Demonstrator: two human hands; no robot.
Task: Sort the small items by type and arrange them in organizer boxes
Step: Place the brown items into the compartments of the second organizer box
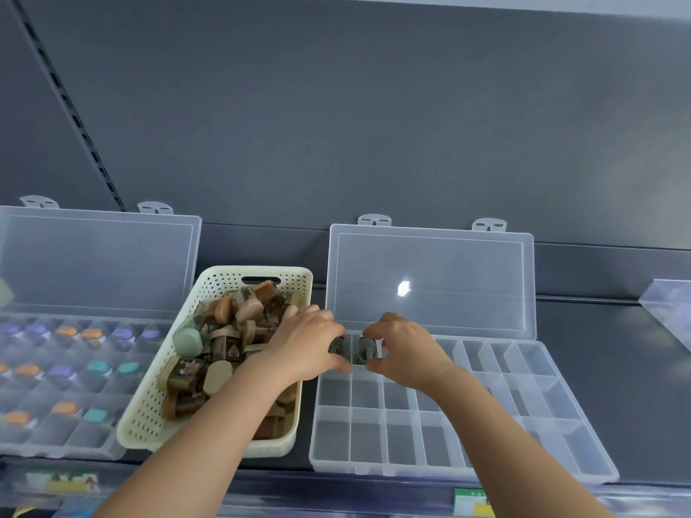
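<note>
- The left dark item (pixel 337 345) and the right dark item (pixel 366 348) are side by side, just apart, over the back-left compartments of the right organizer box (pixel 561 435). The fingers hide whether either one rests on a compartment floor.
- The left hand (pixel 310 345) pinches its item between curled fingers and thumb, and the right hand (pixel 402 349) pinches its item the same way. With both hands so close together, the knuckles may collide on release and knock an item askew.
- The dividers are thin and the cells narrow. An item let go tilted could wedge on a divider or tip into the neighbouring cell, mixing types.
- The clear box looks light. A downward push at its back row may shift it on the shelf (pixel 617 368) or rock its open lid (pixel 430 278).
- The cream basket (pixel 149 416), heaped with brown and tan pieces, stands just beside the box. The left forearm crosses its rim, so a careless pull back could drag pieces out or nudge the basket.
- The left organizer box (pixel 74 439), already holding coloured pieces, stands near the basket and would likely take any knock passed along.
</note>
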